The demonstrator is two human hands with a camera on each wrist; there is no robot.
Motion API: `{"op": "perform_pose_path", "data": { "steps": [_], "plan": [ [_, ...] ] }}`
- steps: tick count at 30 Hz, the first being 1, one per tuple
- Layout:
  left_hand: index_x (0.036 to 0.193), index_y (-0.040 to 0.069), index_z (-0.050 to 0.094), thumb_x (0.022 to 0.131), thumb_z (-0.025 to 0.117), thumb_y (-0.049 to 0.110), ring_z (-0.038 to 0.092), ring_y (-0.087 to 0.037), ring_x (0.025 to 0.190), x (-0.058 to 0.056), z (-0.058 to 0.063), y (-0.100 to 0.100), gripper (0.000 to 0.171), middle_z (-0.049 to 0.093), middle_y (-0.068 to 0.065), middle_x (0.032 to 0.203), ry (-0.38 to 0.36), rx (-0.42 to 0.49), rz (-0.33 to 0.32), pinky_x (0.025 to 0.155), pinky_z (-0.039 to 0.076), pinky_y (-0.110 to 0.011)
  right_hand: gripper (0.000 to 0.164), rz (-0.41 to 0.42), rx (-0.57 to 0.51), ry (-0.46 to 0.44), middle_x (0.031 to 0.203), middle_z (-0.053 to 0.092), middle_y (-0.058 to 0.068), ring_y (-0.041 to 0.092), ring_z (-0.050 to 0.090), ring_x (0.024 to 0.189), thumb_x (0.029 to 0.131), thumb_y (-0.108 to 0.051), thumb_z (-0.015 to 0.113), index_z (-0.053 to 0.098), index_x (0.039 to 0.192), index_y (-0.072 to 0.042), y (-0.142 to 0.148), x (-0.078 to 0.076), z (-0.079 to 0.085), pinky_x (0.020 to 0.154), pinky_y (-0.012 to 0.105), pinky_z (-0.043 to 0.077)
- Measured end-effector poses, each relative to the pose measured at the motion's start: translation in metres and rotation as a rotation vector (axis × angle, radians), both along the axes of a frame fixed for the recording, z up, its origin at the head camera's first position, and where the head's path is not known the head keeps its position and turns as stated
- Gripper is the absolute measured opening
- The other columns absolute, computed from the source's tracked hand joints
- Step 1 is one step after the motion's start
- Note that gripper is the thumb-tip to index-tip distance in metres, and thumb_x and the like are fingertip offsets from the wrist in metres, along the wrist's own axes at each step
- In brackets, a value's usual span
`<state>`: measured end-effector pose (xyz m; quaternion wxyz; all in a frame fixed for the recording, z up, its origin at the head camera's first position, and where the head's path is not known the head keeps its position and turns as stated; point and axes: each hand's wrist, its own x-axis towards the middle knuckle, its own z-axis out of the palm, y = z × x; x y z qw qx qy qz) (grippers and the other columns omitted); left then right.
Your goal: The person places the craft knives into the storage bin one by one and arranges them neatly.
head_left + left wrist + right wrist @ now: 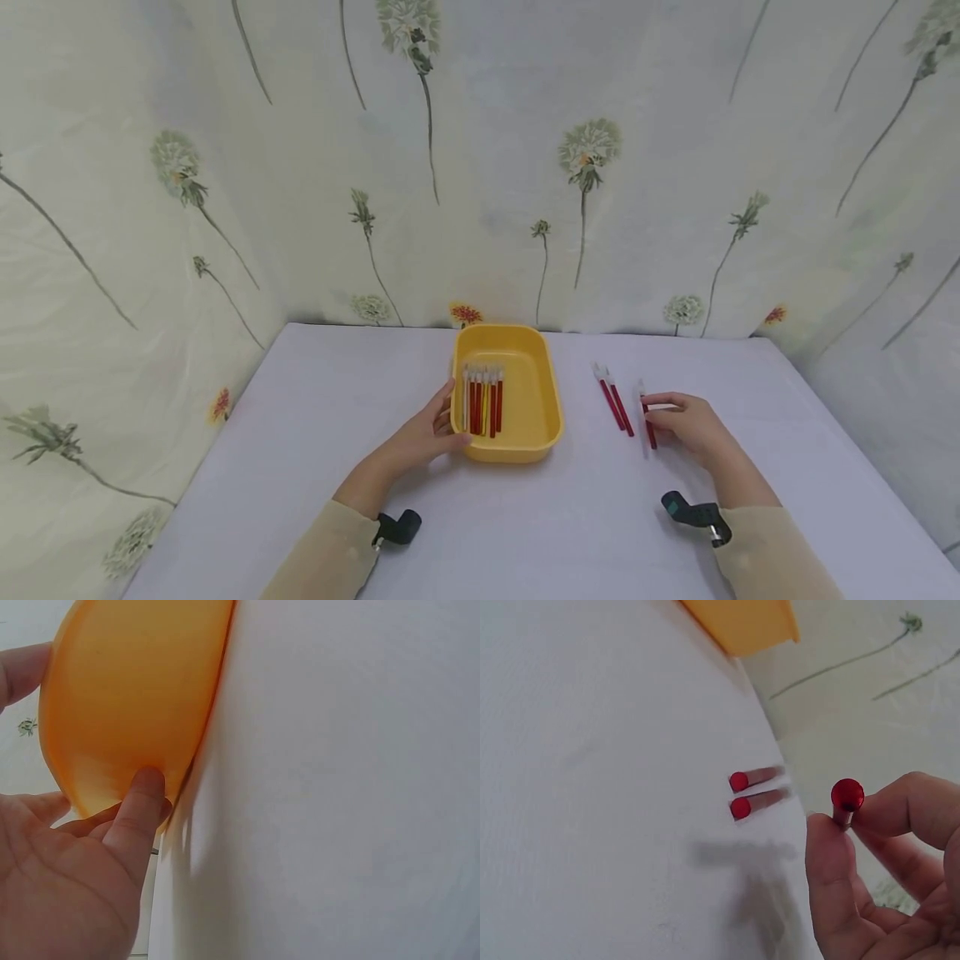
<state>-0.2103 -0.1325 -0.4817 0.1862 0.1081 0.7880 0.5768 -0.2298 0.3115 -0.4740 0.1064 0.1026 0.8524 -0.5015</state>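
Now the right grip [686, 429] is pinching a red pen [847, 795] nearly closed, holding it above the table [570, 525] beside two loose pens [612, 406]. The left grip [416, 437] is clasping the yellow tray [531, 408] at its near-left corner; bracing lightly, without tilting, is serving best.

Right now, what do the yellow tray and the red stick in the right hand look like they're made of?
The yellow tray looks like smooth plastic with a soft sheen; its wall seems to let light through. The red stick in the right hand may be plastic, since its round end looks glossy, but painted wood is possible.
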Motion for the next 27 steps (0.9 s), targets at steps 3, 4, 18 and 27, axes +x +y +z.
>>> {"op": "perform_pose_path", "data": {
  "steps": [3,4,18,27],
  "plan": [
    [0.163,0.027,0.008,0.087,0.079,0.032,0.032,-0.027,0.147,-0.001,0.0,-0.001,0.104,0.027,-0.01,0.163,0.006,0.035,-0.019,0.118,0.029,-0.043,0.047,-0.013,-0.052,-0.014,0.134,0.056,0.023,0.015,0.063,0.093,0.098,-0.02,0.064,0.054,0.14,0.001,-0.005,0.003,0.007,0.079,0.025,0.058],
    [0.162,0.027,0.008,0.087,0.08,0.031,0.031,-0.026,0.148,-0.001,0.0,-0.002,0.104,0.027,-0.01,0.163,0.001,0.045,-0.022,0.118,0.029,-0.042,0.047,-0.014,-0.063,-0.015,0.135,0.056,0.024,0.015,0.063,0.094,0.099,-0.02,0.064,0.053,0.14,0.0,-0.007,0.003,0.009,0.08,0.025,0.058],
    [0.162,0.031,0.01,0.087,0.079,0.035,0.031,-0.026,0.148,0.0,0.001,-0.003,0.102,0.026,-0.008,0.164,-0.019,0.028,-0.015,0.118,0.03,-0.043,0.047,0.042,-0.157,0.032,0.132,0.053,0.03,0.016,0.067,0.094,0.099,-0.012,0.061,0.049,0.14,0.007,-0.045,0.015,0.044,0.083,0.028,0.059],
    [0.162,0.032,0.009,0.087,0.079,0.037,0.032,-0.026,0.147,0.0,0.0,-0.001,0.103,0.026,-0.007,0.164,-0.024,0.005,0.003,0.118,0.03,-0.045,0.042,0.042,-0.115,0.005,0.132,0.056,0.027,0.021,0.068,0.098,0.1,-0.017,0.061,0.054,0.138,-0.001,-0.07,0.009,0.059,0.086,0.03,0.058]
  ]
}}
